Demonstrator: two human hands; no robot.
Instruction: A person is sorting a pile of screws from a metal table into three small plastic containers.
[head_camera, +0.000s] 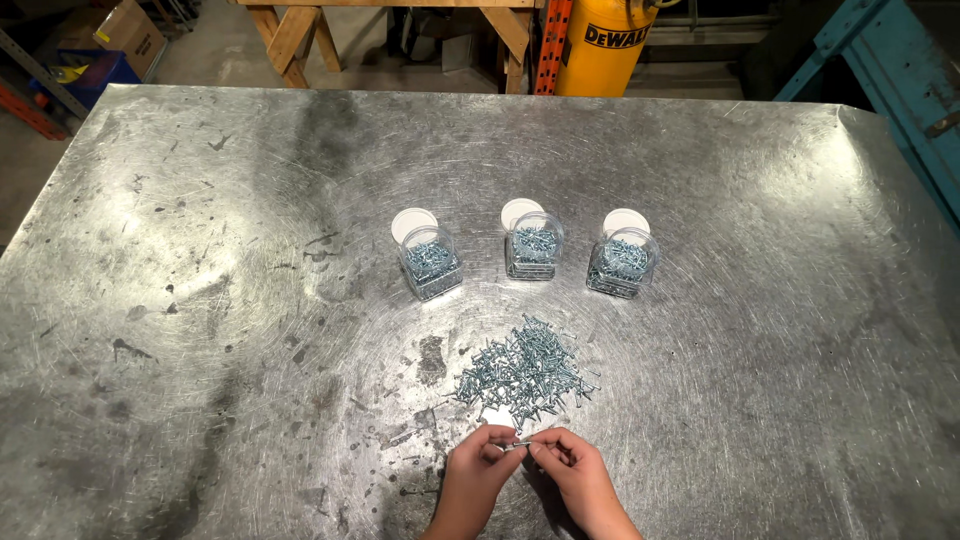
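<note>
Both hands low at near table edge, fingertips meeting. Left hand (478, 468) and right hand (572, 470) pinch single screw (521, 444) between them, one end each; screw lies roughly level, just above metal table (200, 300). Screw small, silvery; detail too fine to tell. Loose screw pile (525, 370) just beyond hands. Three clear jars (531, 252) of screws in row farther back, white lids (413, 222) lying behind them.

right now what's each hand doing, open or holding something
Left hand: fingertips pinched on one end of a small silvery metal screw.
Right hand: fingertips pinched on the other end of that screw.
</note>
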